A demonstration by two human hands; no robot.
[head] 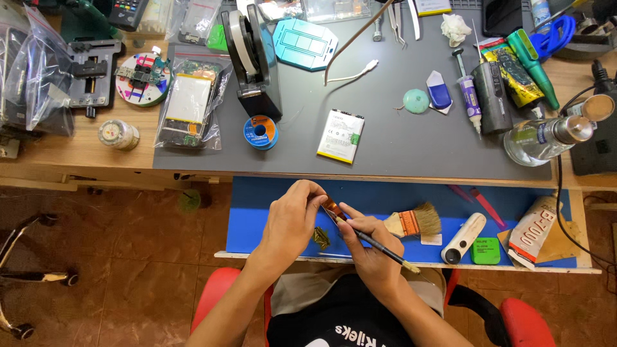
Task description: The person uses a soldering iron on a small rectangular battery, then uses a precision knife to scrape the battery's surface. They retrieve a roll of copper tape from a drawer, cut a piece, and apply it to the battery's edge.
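My left hand (292, 215) pinches a small orange-brown flex strip (332, 207) over the blue pull-out shelf (385, 196). My right hand (369, 247) grips a thin black-handled tool (379, 245) whose tip meets the strip. Just below the strip, a small dark green part (321, 238) lies on the shelf between my hands. A white phone battery (340, 135) rests on the grey work mat (398, 128) above.
A brush (414, 222), a white cylinder (464, 238), a green box (484, 250) and a glue tube (532, 230) lie on the shelf to the right. On the mat stand a tape dispenser (252, 61), solder spool (260, 132), bagged phone parts (188, 103) and a clear bottle (546, 138).
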